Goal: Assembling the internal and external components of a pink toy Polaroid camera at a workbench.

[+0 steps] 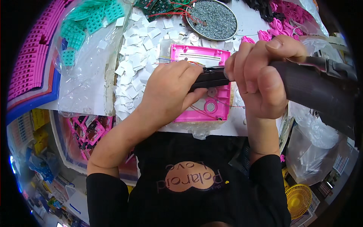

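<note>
In the middle lies a pink plastic housing (222, 113) with its inner side up, wires and small fittings inside. My left hand (168, 85) reaches over it, closed on a long black plastic part (213, 79) with the thumb below and the fingers above. My right hand (259, 72) is wrapped round a thick dark tube-shaped power tool (315, 85) with a lever along its top, which looks like an electric screwdriver. The tool's front end comes close to the right end of the black part. Fingers hide its tip, so contact cannot be told.
Many white square pads (132, 68) lie left of the housing. Behind it stands a round tray (236, 28) of small screws, beside green circuit boards (160, 7) with red wires. Teal keypads (73, 34), pink grids (30, 49), pink parts (278, 26) and a yellow basket (298, 200) surround me.
</note>
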`<action>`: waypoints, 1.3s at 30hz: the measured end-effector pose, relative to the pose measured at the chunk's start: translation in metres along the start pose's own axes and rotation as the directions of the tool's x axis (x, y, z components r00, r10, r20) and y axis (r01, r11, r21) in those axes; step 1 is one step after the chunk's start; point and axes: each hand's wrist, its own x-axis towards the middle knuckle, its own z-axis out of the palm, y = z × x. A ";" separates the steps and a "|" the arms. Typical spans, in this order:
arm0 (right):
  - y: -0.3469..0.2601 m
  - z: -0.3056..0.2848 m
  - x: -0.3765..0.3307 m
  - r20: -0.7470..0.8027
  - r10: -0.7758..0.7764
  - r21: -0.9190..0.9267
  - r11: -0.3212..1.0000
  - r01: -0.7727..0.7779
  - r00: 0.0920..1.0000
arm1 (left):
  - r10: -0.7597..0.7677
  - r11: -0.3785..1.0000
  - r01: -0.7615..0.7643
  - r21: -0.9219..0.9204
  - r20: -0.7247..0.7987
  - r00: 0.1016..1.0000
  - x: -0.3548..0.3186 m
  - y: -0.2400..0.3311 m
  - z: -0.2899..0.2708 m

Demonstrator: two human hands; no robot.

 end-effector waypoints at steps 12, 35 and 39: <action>0.027 -0.002 -0.007 -0.030 -0.050 -0.189 0.981 0.044 0.998 | 0.049 0.998 -0.051 -0.036 -0.045 0.998 -0.003 -0.005 0.001; 0.034 -0.004 -0.006 0.014 0.014 -0.123 0.992 -0.012 1.000 | 0.168 0.986 -0.169 0.002 -0.121 0.978 -0.004 -0.010 0.003; 0.013 -0.038 -0.039 0.120 0.351 -0.720 0.675 -0.162 0.929 | 0.138 0.989 -0.136 0.051 -0.039 0.990 -0.006 -0.015 0.000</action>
